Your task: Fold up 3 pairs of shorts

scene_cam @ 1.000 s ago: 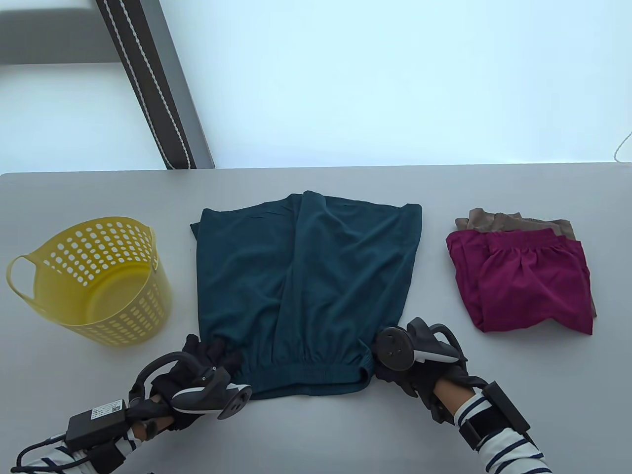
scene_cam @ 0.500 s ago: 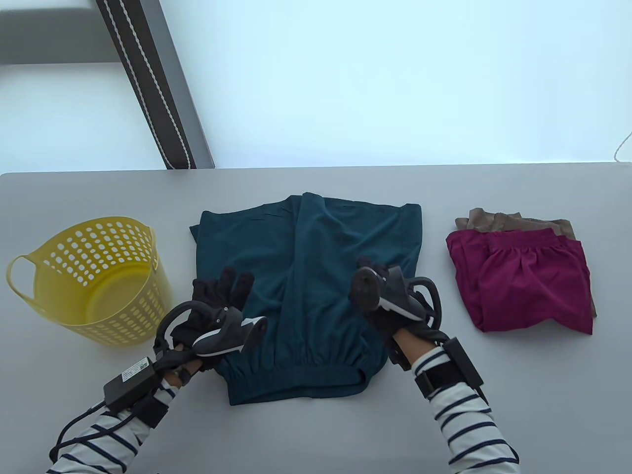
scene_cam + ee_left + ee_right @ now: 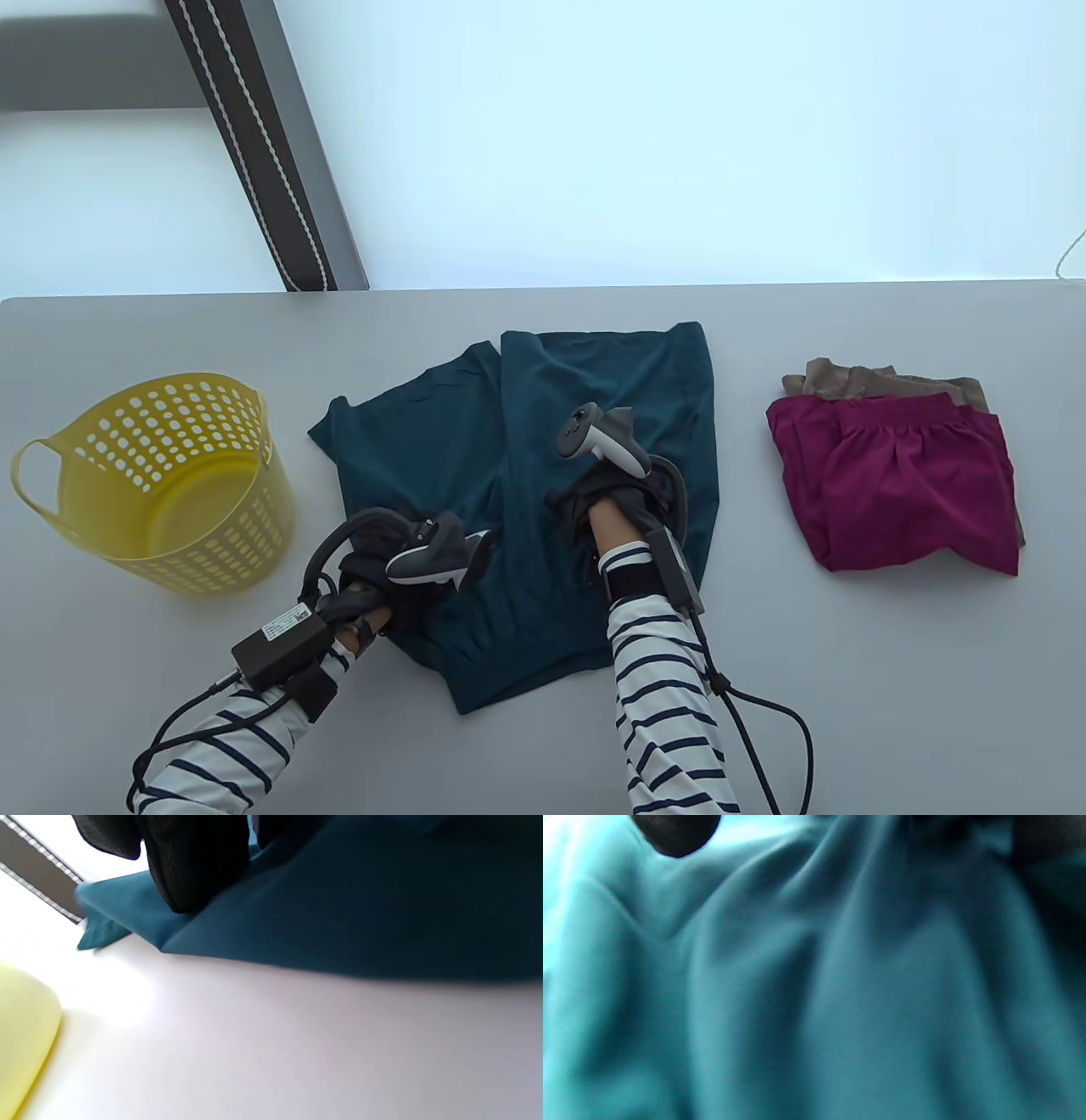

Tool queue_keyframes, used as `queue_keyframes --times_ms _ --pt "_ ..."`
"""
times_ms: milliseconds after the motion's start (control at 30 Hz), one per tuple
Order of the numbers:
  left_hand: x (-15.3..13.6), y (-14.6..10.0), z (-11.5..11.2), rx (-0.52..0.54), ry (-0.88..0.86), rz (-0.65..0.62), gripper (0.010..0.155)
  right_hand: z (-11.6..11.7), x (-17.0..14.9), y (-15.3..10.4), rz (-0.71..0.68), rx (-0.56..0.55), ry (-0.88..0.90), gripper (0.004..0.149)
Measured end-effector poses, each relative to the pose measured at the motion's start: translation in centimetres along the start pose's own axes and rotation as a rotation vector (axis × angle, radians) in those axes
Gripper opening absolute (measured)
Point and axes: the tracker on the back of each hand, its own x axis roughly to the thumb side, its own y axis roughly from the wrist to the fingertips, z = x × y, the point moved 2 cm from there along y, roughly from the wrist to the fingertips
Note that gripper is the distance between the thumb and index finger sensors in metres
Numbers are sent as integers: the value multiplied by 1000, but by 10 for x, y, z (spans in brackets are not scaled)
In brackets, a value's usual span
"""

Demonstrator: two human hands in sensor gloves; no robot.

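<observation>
Teal shorts (image 3: 526, 475), third pair, mid-fold at centre of surface (image 3: 848, 662).

Item lay skewed, waistband nearest the person, legs toward the far edge. Left hand (image 3: 399, 577) rested on the near-left part, seemingly pinning it; in the left wrist view, fingers (image 3: 191, 870) touched the cloth, grip unclear. Right hand (image 3: 607, 509) sat on the middle, fingers hidden under the wrist, state not determinable; probably gathering cloth for the fold. Maroon shorts (image 3: 899, 484) lay folded on tan shorts (image 3: 882, 382) at right, apparently parked clear of the work. Yellow basket (image 3: 153, 484) stood at left.
</observation>
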Motion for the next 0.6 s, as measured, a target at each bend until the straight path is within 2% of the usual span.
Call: queue_keyframes --times_ms 133,233,367,400,467,500,600 --pt "23 -29 6 19 30 -114 82 -2 -6 6 -32 -28 -1 87" --pt "46 -54 11 25 24 -241 82 2 -10 10 -130 -52 12 80" --pt "61 -71 15 -10 7 -361 81 4 -13 5 -178 -83 -20 75" --pt "60 -72 17 -7 -13 -371 80 3 -14 2 -184 -92 -37 78" --pt "51 -70 24 43 -89 -337 77 -3 -15 -8 -213 -157 -73 84" --pt "41 -68 30 133 -94 -257 76 -8 -17 -19 -239 -221 -70 86" --pt "24 -63 40 393 85 -32 74 -15 -21 -42 -247 -313 -36 85"
